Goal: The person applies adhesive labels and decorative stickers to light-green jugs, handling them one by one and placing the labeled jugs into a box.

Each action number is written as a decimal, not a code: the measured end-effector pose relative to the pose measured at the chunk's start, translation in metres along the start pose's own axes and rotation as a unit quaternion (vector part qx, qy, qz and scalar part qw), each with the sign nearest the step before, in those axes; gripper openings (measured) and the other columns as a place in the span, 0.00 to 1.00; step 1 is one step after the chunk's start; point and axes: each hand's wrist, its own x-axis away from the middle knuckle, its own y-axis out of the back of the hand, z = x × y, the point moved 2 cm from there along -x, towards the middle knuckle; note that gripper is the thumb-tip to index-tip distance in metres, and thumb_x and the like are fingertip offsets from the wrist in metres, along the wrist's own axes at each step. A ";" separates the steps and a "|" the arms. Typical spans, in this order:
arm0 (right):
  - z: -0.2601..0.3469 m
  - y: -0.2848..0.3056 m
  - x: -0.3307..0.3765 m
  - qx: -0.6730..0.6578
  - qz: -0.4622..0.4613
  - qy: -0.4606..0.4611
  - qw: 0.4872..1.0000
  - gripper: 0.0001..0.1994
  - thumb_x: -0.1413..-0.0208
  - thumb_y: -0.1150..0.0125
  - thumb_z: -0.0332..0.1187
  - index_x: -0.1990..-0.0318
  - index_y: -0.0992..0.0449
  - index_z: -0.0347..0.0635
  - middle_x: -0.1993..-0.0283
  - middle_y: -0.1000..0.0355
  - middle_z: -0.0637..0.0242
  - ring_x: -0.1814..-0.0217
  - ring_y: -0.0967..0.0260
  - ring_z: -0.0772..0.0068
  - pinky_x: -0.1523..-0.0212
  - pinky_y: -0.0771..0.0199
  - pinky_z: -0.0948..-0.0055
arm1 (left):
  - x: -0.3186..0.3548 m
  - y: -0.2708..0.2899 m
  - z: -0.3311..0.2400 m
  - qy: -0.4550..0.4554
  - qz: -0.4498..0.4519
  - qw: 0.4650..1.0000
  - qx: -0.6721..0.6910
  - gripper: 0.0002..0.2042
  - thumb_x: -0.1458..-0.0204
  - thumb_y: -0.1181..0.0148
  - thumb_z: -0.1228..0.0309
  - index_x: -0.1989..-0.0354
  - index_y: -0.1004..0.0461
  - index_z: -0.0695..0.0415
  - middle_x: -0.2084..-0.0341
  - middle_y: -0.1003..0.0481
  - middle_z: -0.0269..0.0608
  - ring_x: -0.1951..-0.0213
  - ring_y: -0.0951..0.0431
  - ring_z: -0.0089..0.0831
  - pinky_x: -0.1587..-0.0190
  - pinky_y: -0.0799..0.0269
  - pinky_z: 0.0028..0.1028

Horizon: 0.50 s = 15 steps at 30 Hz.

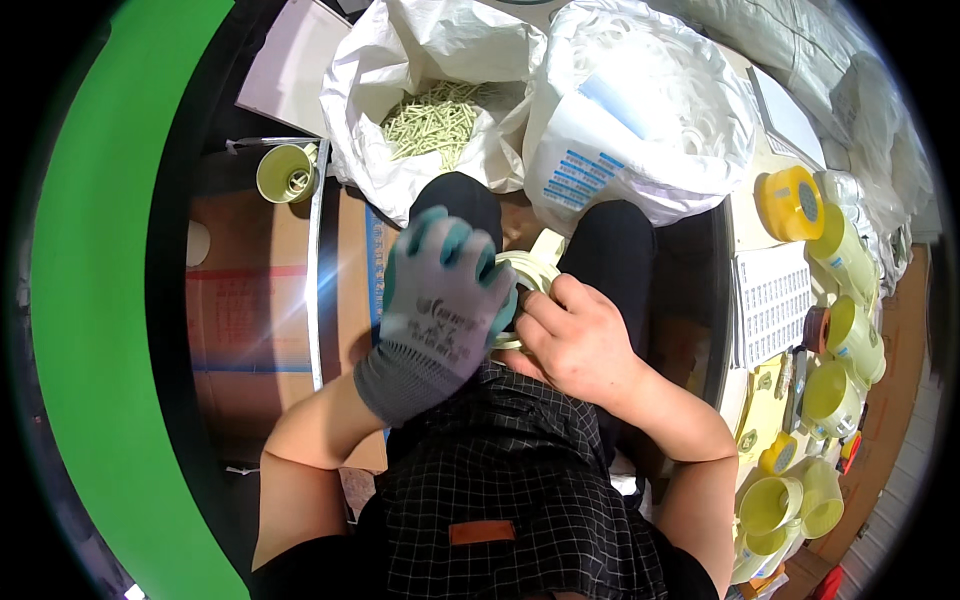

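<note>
Between my knees I hold a pale yellow-green plastic mug (528, 262), its handle jutting out at the upper right. My left hand (445, 290), in a grey-white knit glove with teal coating, is curled round the mug's left side and hides much of it. A whitish ring shows inside the rim. My right hand (570, 330) is bare and closed on the right side of the rim, with its fingertips bent into the opening. What lies under those fingertips is hidden.
Ahead stand a white sack (430, 50) of small pale green sticks and another sack (640, 150) of translucent white rings. A similar mug (285, 172) sits at the left. On the right-hand table (745, 215) are several more mugs (832, 395), yellow tape-like rolls and a printed sheet (772, 300).
</note>
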 end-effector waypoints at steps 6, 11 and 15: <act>-0.003 0.003 0.004 -0.012 0.000 -0.006 1.000 0.19 0.65 0.21 0.43 0.72 0.25 0.42 0.66 0.34 0.69 0.61 0.34 0.65 0.64 0.23 0.69 | -0.026 -0.012 0.013 -0.059 0.018 0.996 0.057 0.07 0.54 0.32 0.67 0.68 0.21 0.53 0.56 0.27 0.36 0.45 0.28 0.44 0.42 0.30 0.47; -0.001 0.000 0.005 -0.030 0.001 -0.012 0.999 0.20 0.67 0.20 0.42 0.72 0.25 0.43 0.67 0.34 0.69 0.61 0.34 0.66 0.65 0.24 0.69 | -0.021 -0.016 0.015 -0.055 0.105 0.991 0.054 0.06 0.49 0.35 0.66 0.69 0.20 0.53 0.57 0.26 0.35 0.51 0.25 0.37 0.49 0.27 0.40; 0.001 -0.003 0.005 -0.028 -0.023 -0.012 0.999 0.20 0.67 0.20 0.42 0.72 0.25 0.43 0.67 0.34 0.69 0.62 0.34 0.66 0.66 0.25 0.69 | -0.020 -0.010 0.010 -0.078 0.118 0.990 0.027 0.06 0.50 0.34 0.65 0.68 0.21 0.52 0.59 0.27 0.34 0.54 0.24 0.36 0.52 0.27 0.40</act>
